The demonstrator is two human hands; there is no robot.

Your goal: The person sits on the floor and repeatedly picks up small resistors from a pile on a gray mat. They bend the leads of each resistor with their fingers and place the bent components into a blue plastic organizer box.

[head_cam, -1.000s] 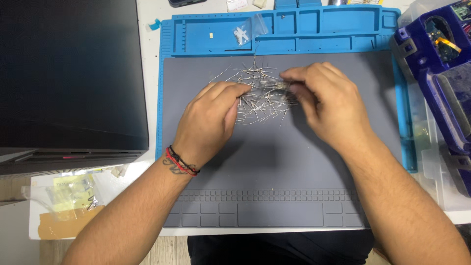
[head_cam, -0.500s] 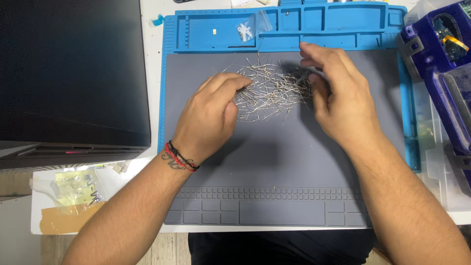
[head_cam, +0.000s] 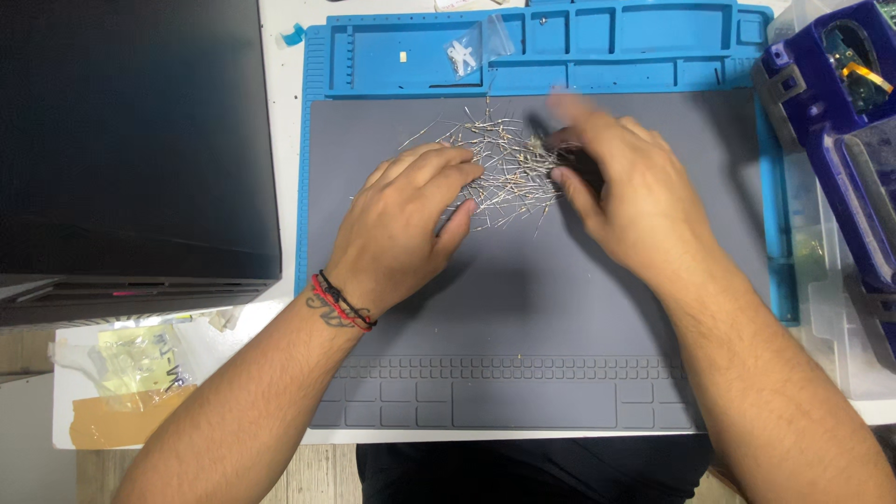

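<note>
A loose pile of thin metal-legged components (head_cam: 499, 163) lies on the grey work mat (head_cam: 560, 317). My left hand (head_cam: 406, 224) rests palm down on the pile's left side, fingers spread over the pieces. My right hand (head_cam: 625, 191) is at the pile's right edge, blurred by motion, its fingertips pinched together against the pieces. Whether it holds one is hidden by the blur. A red and black wristband sits on my left wrist.
The mat's blue tray section (head_cam: 597, 42) at the back holds a small clear bag of white parts (head_cam: 467, 51). A dark monitor (head_cam: 131, 140) stands at the left. A purple device (head_cam: 840, 121) lies in a clear bin at the right. A yellowish plastic bag (head_cam: 140, 359) lies at front left.
My right hand swung up to the pile's far right and has come back down to its right edge. The left hand stayed on the pile. The pieces have spread slightly.
</note>
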